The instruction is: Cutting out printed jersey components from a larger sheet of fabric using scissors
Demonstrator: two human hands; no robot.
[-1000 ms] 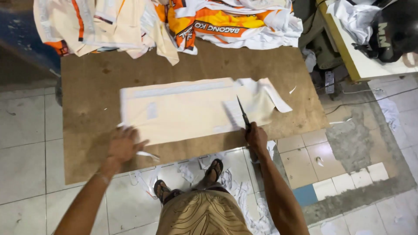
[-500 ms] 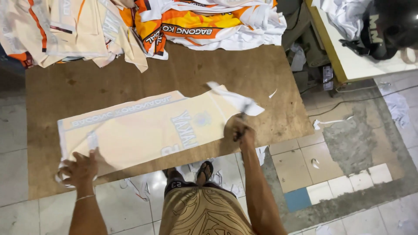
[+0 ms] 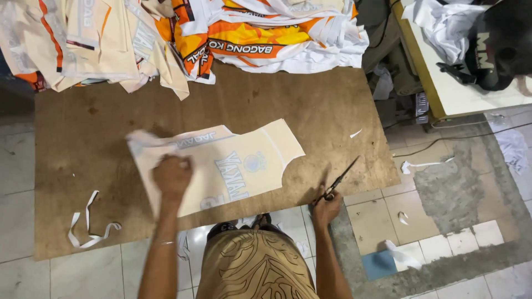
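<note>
From the head camera, the left hand (image 3: 173,176) presses closed on a cream cut fabric panel with pale printed lettering (image 3: 233,163), which lies flat on the brown board (image 3: 83,160), its long axis running left to right. The right hand (image 3: 327,207) grips dark scissors (image 3: 339,181), blades pointing up-right. Their handles are hidden in the fist.
</note>
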